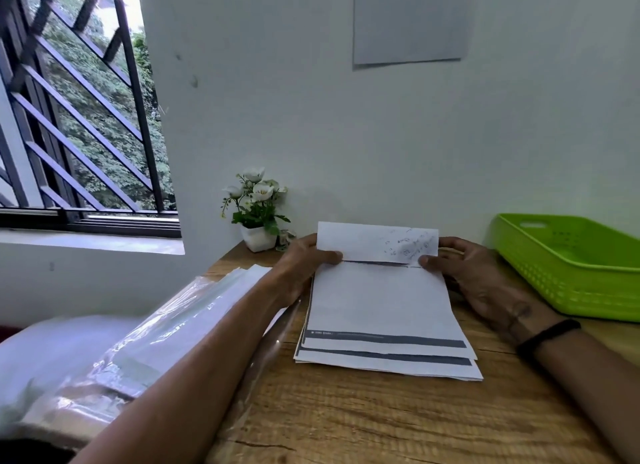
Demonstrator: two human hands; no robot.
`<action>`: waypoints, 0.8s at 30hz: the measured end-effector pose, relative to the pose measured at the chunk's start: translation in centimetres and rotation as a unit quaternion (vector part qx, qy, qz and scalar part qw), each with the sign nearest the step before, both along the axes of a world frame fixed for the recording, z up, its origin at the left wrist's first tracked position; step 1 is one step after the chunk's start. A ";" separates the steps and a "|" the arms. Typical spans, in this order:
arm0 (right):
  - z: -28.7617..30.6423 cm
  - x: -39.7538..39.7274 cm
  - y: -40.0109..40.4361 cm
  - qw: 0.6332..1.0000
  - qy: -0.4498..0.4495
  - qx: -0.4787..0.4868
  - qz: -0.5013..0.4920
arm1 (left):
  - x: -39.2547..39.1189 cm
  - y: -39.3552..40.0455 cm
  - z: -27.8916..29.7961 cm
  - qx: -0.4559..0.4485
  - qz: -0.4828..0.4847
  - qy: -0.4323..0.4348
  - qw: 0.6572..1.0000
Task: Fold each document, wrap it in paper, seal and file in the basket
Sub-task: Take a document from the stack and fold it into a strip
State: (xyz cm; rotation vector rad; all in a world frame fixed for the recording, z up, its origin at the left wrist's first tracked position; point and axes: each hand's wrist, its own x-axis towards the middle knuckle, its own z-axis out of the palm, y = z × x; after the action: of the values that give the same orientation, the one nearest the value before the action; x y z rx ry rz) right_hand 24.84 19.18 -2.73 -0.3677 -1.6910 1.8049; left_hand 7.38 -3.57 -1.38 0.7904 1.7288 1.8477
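The left hand [304, 255] and right hand [464, 262] each pinch, thumb on top, a side edge of the top document [377, 287], whose far part is folded up toward the wall. It lies on a stack of papers [388, 363] mid-table [346, 422]. A green basket [571, 273] sits right, plastic sleeves [145, 328] left, a potted plant [256, 214] far.
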 end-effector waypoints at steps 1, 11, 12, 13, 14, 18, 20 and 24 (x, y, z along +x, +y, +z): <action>0.0 0.0 0.0 1.000 -0.005 0.004 0.007 | 0.0 -0.1 0.0 0.000 0.006 -0.002 1.000; 0.2 -0.3 -0.2 1.000 -0.006 -0.001 -0.007 | -0.6 -0.4 0.2 -0.017 0.056 -0.027 0.998; 0.2 -0.3 -0.1 1.000 -0.005 -0.005 -0.010 | -0.6 -0.3 0.3 -0.024 0.068 -0.025 0.997; 0.1 -0.3 0.1 1.000 -0.004 -0.010 -0.011 | -0.6 -0.2 0.5 -0.031 0.080 -0.020 0.996; 0.0 -0.3 0.2 1.000 -0.006 -0.010 -0.013 | -0.5 -0.2 0.6 -0.036 0.090 -0.021 0.995; -0.2 -0.2 0.2 1.000 -0.014 0.001 -0.003 | 0.0 -0.4 1.0 -0.019 0.101 -0.044 0.994; -0.2 -0.1 0.4 1.000 -0.010 0.006 -0.024 | 0.5 -0.5 1.3 -0.003 0.074 -0.077 0.994; -0.2 -0.5 0.1 0.998 -0.017 0.027 -0.045 | 1.1 -0.9 1.7 0.011 0.042 -0.102 0.994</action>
State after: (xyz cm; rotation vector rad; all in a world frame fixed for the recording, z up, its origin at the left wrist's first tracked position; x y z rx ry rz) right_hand 24.33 19.33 -2.93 -0.4460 -1.7145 1.6942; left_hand 8.46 -4.43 0.28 0.5232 1.6372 1.9327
